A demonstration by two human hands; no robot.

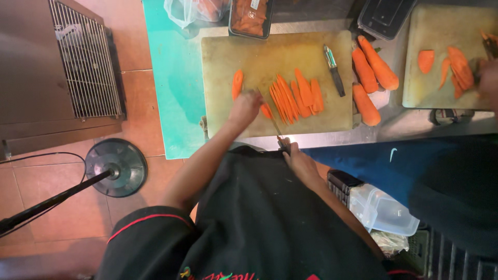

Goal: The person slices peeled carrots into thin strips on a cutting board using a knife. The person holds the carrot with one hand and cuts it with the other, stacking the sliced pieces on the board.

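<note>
The left hand (245, 108) is curled, fingers bent down onto a small carrot piece (266, 110) that it pins to the cutting board (223, 67). The right hand (300, 162) is clenched around the dark handle of a knife (274, 123), whose thin blade runs up and across to meet the carrot piece just beside the left fingertips. The hand itself sits at the near edge of the bench (404, 122), off the board.

On the board, just right of the held piece, lies a fanned row of long carrot slices (295, 96), overlapping one another. A single carrot half (237, 84) lies apart to the left of the left hand. A peeler (334, 70) with a dark handle rests near the board's right edge, angled.

Beyond that edge, three whole peeled carrots (371, 75) lie on the metal bench, close together (two touching, one lower down). A second cutting board (446, 31) to the right carries more carrot slices (456, 70), with another person's hand (487, 78) at its right side; whether that hand holds anything I cannot tell.

A dark tray of carrot pieces (250, 18) and a clear plastic bag (194, 10) stand at the far side. A teal sheet (174, 93) lies under the board's left part. The floor is reddish tile (140, 52), with a wire rack (85, 57) and a round stand base (115, 167).
</note>
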